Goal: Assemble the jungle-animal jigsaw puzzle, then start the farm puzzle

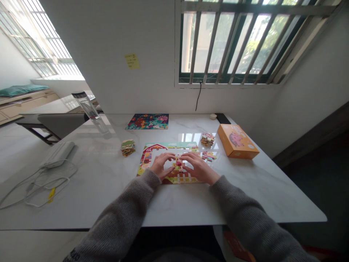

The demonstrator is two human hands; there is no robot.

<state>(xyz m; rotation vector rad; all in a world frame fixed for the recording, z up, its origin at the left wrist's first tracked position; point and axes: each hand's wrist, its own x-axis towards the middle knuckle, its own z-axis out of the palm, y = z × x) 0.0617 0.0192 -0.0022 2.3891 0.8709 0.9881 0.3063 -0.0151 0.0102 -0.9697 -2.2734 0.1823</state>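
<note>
A partly assembled jigsaw puzzle (154, 146) with a farm scene, a red barn and a white fence lies in front of me, white tabletop showing inside its border. Over its middle, my left hand (163, 165) and my right hand (201, 167) face each other with curved fingers. Between their fingertips is a small puzzle piece (178, 163) with a pink figure, gripped from both sides. Just right of my right hand, a few loose puzzle pieces (209, 156) lie flat. Stacks of puzzle pieces stand at the back left (128, 147) and back right (207, 139).
An orange box (237, 142) stands on the right. A dark picture sheet (148, 121) lies at the back, with a black phone-like object (223, 118) near the wall. On the left are a clear bottle (88, 105) and a white power strip (59, 154) with loose cables (40, 187).
</note>
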